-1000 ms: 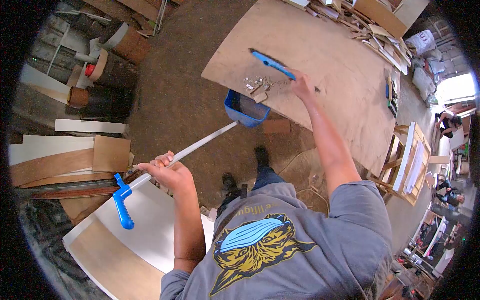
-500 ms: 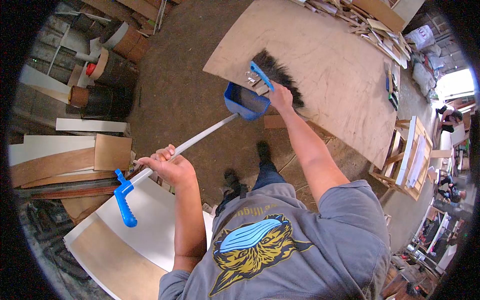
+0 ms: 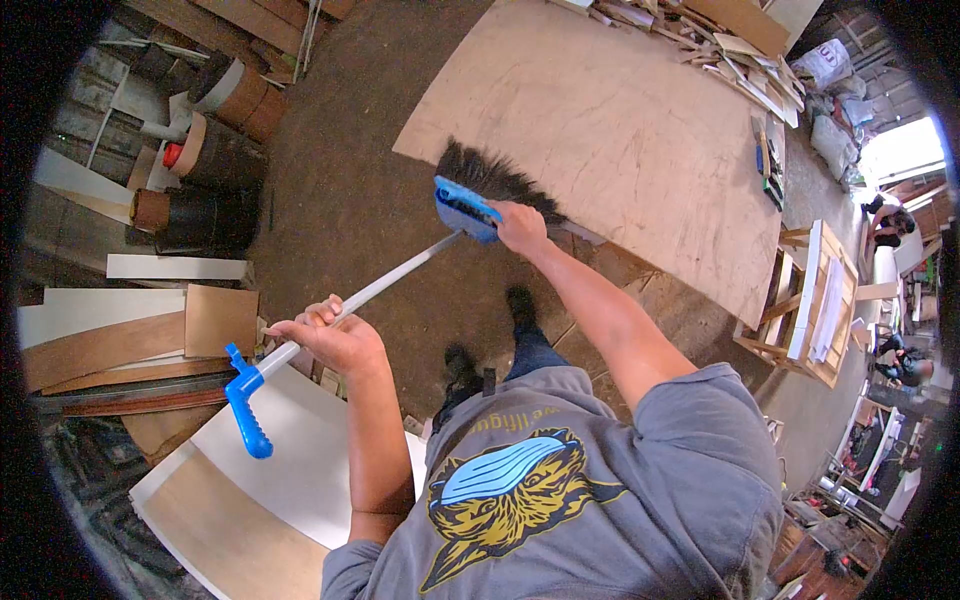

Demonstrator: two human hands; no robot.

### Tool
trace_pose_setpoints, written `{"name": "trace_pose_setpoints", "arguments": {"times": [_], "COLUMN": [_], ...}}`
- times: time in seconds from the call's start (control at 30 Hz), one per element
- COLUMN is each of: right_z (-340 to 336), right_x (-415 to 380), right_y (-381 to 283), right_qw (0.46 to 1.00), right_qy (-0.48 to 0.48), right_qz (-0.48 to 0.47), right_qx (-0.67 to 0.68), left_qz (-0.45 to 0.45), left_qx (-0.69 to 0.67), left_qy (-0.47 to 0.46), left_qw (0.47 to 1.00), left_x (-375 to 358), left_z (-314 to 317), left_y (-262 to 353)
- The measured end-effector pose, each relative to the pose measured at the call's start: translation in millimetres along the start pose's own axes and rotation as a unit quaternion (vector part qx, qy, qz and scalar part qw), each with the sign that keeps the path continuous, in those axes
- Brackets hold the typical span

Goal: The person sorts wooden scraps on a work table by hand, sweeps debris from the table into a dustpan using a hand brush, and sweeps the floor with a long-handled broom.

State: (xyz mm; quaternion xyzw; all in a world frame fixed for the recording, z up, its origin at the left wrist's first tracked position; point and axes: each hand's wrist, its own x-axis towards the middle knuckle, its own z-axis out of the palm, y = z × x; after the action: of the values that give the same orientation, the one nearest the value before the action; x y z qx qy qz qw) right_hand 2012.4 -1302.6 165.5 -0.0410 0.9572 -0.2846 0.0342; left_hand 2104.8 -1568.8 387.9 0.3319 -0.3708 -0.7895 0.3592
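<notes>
The dustpan (image 3: 475, 226) looked to be moulded blue plastic, its grip (image 3: 247, 415) glossy, smooth and ribbed along one edge; the pale pole (image 3: 385, 280) had an even, satiny sheen, though from where I stood I couldn't tell metal from plastic. The brush (image 3: 468, 197) had a shiny blue plastic back and coarse, matt bristles (image 3: 495, 175). The big board (image 3: 620, 150) was bare wood, dull and faintly marked. A white sheet (image 3: 295, 430) caught a soft gloss, the floor (image 3: 340, 130) looked matt and gritty, and the T-shirt (image 3: 660, 490) was plain matt cloth.
</notes>
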Motion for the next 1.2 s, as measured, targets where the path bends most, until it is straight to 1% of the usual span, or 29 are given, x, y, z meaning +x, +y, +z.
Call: {"name": "trace_pose_setpoints", "arguments": {"times": [0.07,0.1,0.2,0.3,0.37,0.43,0.5,0.57,0.6,0.7,0.8,0.87,0.9,1.0,1.1,1.2], "right_z": [7.2,-8.4,-4.1,-41.5,-50.8,-99.5,-128.2,-136.0,-133.0,-109.4,-76.0,-16.4,2.6,32.3,15.1,-16.4], "right_x": [-8.8,-18.5,-21.6,-9.5,13.4,23.5,41.1,55.0,58.2,55.8,35.8,26.9,19.4,-7.7,-24.8,-19.5], "right_y": [-0.3,-11.9,-8.1,-11.7,14.1,10.4,34.1,62.5,72.6,97.5,54.5,55.7,48.0,15.2,-17.6,-9.8], "right_qw": [1.0,0.999,0.996,0.995,0.993,0.97,0.983,0.983,0.98,0.981,0.985,0.995,0.997,0.998,0.997,0.988], "right_qy": [-0.002,-0.017,0.041,0.066,0.095,0.137,0.15,0.177,0.188,0.114,0.03,0.042,0.041,0.048,0.061,0.137], "right_qz": [-0.026,-0.02,-0.053,-0.034,-0.007,-0.012,0.032,0.049,0.058,0.117,0.142,0.079,0.048,-0.031,-0.033,-0.046], "right_qx": [0.017,0.032,0.058,0.059,0.075,0.2,0.099,0.011,-0.033,-0.103,-0.091,-0.05,-0.033,0.028,0.036,0.057], "left_qz": [-0.003,-0.005,-0.011,-0.017,-0.019,-0.019,-0.017,-0.016,-0.015,-0.027,-0.042,-0.029,-0.024,-0.018,-0.032,-0.013], "left_qx": [-0.003,-0.005,-0.01,-0.02,-0.019,-0.017,-0.011,-0.003,0.003,-0.007,-0.02,-0.005,0.002,0.004,0.012,0.026], "left_qy": [0.006,0.01,0.01,0.009,0.014,0.014,0.01,0.018,0.023,-0.008,-0.012,-0.029,-0.037,-0.021,0.007,-0.023], "left_qw": [1.0,1.0,1.0,1.0,1.0,1.0,1.0,1.0,1.0,1.0,0.999,0.999,0.999,1.0,0.999,0.999], "left_x": [4.7,2.1,0.1,9.3,13.2,15.2,15.3,12.3,13.2,18.7,22.6,22.4,20.8,12.2,13.6,24.5], "left_z": [-2.7,-5.8,-4.3,-4.6,-3.7,-3.5,-1.7,5.7,7.4,1.9,1.1,-2.7,-3.7,0.4,3.4,-2.8], "left_y": [-0.2,-2.2,-0.2,-3.2,-7.3,-10.0,-11.3,-13.4,-13.9,-16.4,-17.9,-17.8,-18.2,-13.3,-11.0,-18.0]}}
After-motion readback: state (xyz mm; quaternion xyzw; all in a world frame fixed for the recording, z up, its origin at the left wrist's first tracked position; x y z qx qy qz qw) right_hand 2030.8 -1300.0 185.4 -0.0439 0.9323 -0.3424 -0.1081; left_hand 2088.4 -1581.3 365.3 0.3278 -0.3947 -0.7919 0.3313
